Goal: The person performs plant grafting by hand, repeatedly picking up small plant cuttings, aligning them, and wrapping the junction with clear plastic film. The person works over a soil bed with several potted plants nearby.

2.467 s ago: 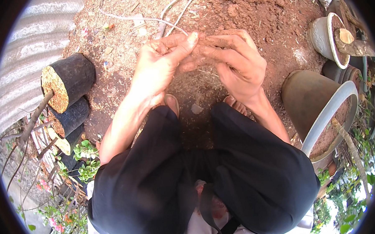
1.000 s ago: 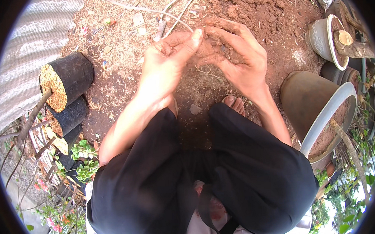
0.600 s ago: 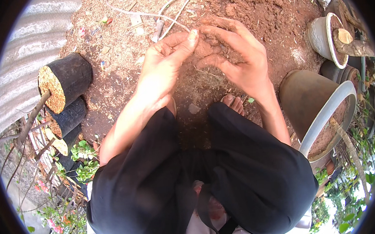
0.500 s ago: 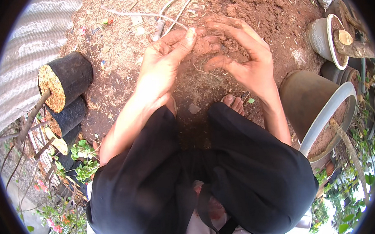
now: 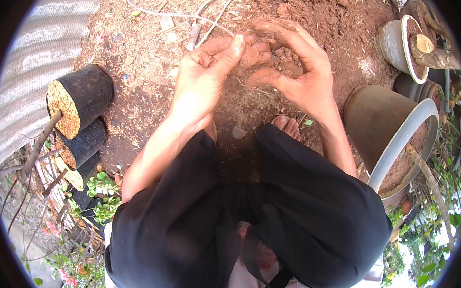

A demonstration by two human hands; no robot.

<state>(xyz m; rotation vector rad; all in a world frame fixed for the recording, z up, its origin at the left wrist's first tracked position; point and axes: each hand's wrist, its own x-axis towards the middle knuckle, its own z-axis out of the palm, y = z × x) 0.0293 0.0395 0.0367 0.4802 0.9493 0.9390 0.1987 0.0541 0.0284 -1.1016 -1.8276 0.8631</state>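
Note:
My left hand (image 5: 202,68) is closed in front of me, its thumb pressed against the curled fingers. What it pinches, if anything, is hidden. A thin pale cord (image 5: 183,15) runs across the ground and appears to meet the left thumb tip; I cannot tell whether it is gripped. My right hand (image 5: 304,66) curves like a C, thumb and fingers apart and smeared with soil. Reddish-brown soil (image 5: 257,55) shows between the two hands; whether some of it is a lump touching the fingers is unclear.
Black planting bags (image 5: 92,91) lie tipped at the left beside corrugated sheeting (image 5: 42,64). A large tilted pot (image 5: 376,122) and a white pot (image 5: 393,44) stand right. Loose soil (image 5: 333,16) spreads beyond my hands. Leafy plants (image 5: 103,193) grow at lower left.
My left hand has shifted slightly to the right. The right hand's fingers and thumb have moved a little to the left, still curved and apart.

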